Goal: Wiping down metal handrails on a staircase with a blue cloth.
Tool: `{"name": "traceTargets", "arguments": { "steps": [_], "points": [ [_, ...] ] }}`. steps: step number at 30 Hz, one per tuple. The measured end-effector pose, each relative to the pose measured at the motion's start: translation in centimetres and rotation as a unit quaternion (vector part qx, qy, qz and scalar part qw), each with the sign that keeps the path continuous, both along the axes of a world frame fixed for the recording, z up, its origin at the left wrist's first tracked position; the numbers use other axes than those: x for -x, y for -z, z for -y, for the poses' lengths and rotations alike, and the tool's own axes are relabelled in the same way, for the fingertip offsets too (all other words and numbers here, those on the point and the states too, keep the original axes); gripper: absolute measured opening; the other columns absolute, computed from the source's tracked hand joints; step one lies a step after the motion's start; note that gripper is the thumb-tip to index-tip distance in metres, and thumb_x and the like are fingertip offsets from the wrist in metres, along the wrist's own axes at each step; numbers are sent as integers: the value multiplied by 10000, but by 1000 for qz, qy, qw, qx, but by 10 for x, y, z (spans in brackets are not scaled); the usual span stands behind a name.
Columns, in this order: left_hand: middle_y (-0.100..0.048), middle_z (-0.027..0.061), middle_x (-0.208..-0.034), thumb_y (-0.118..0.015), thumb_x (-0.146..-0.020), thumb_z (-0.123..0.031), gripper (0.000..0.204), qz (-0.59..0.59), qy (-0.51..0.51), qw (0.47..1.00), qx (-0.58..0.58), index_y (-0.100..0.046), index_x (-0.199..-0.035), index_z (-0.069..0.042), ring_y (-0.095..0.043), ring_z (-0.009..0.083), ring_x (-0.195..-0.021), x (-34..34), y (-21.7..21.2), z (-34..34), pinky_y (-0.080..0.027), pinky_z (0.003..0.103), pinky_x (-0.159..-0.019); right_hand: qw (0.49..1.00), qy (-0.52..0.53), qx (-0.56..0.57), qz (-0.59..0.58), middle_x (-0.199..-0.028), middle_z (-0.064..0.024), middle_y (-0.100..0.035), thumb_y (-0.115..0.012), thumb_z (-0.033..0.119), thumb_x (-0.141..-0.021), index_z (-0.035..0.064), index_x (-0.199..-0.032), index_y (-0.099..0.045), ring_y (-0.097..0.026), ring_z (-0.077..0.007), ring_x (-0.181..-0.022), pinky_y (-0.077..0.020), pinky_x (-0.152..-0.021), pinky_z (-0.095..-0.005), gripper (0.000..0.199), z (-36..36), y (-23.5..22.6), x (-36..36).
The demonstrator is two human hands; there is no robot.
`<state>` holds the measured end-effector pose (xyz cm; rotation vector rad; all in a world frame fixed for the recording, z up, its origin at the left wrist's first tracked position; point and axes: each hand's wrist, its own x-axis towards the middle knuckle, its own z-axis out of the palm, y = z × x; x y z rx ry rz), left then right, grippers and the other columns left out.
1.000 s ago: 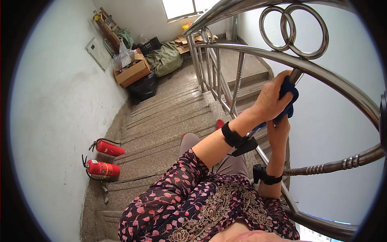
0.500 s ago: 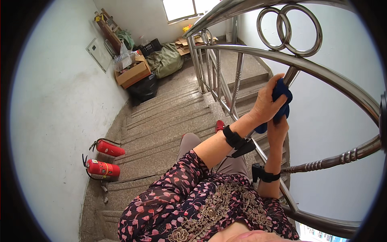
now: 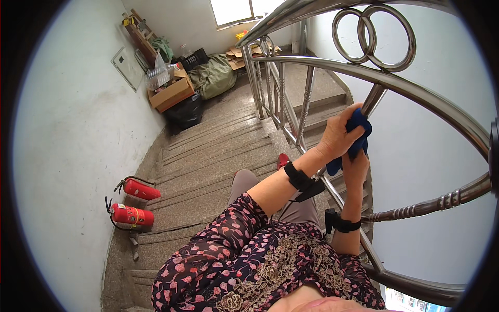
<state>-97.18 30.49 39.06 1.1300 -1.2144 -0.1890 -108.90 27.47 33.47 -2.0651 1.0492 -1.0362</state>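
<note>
A dark blue cloth (image 3: 358, 127) is wrapped round an upright metal baluster (image 3: 373, 100) of the stair railing. My left hand (image 3: 339, 136) grips the cloth from the left, its fingers curled round the post. Just below, my right hand (image 3: 355, 169) also closes on the cloth, with its fingers partly hidden behind the fabric and the post. A loose end of the cloth hangs beside my left wrist. Above both hands, the baluster meets a curved rail (image 3: 416, 94) with two interlocked metal rings (image 3: 373, 39) over it.
Stone steps (image 3: 208, 151) run along the left of the railing. Two red fire extinguishers (image 3: 132, 215) stand by the left wall. On the landing are a cardboard box (image 3: 173, 94), a green sack (image 3: 214, 77) and a black bag (image 3: 184, 114). A twisted baluster (image 3: 416, 209) is at my right.
Both hands and the cloth have slid a little way down the baluster, and more bare metal shows above the cloth. My grip stays closed.
</note>
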Motion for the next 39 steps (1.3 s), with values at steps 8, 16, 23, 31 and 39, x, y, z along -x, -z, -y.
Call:
{"name": "traceTargets", "arguments": {
  "steps": [8, 16, 23, 31, 39],
  "points": [
    [-614, 104, -842, -627, -799, -97, 500, -9, -12, 1000, -15, -487, -1276, -51, -602, 159, -751, 5, 17, -2, -498, 290, -721, 989, -82, 5, 123, -800, -230, -658, -669, 197, -827, -83, -994, -561, -680, -361, -756, -516, -620, -379, 344, 7, 40, -7],
    [-616, 136, -890, -620, -803, -76, 504, 3, -6, 1000, -31, -467, -1281, -40, -620, 200, -793, 5, 42, -7, -494, 297, -758, 992, -74, 24, 96, -874, -238, -666, -694, 156, -779, -57, -1026, -577, -671, -374, -832, -517, -670, -389, 347, 9, 60, -6],
    [-614, 143, -911, -620, -802, -73, 509, 0, -4, 999, -44, -458, -1283, -38, -620, 213, -828, 6, 46, -8, -490, 309, -778, 999, -16, 6, 38, -842, -215, -675, -711, 154, -757, -45, -983, -601, -665, -385, -838, -517, -694, -408, 321, 3, 59, -6],
    [-615, 157, -940, -631, -790, -64, 535, 6, -13, 999, -46, -446, -1292, -50, -630, 250, -861, 7, 54, -13, -490, 326, -796, 996, -60, -31, 55, -916, -221, -671, -720, 179, -754, -17, -1105, -561, -645, -386, -933, -509, -737, -416, 433, 2, 75, -5],
    [-617, 169, -972, -645, -777, -48, 541, 17, -24, 998, -51, -452, -1283, -59, -634, 296, -902, 7, 70, -15, -489, 337, -805, 996, -81, -48, 10, -959, -194, -677, -721, 215, -767, 24, -1139, -576, -642, -363, -966, -504, -776, -398, 442, 11, 104, -8]
  ]
}}
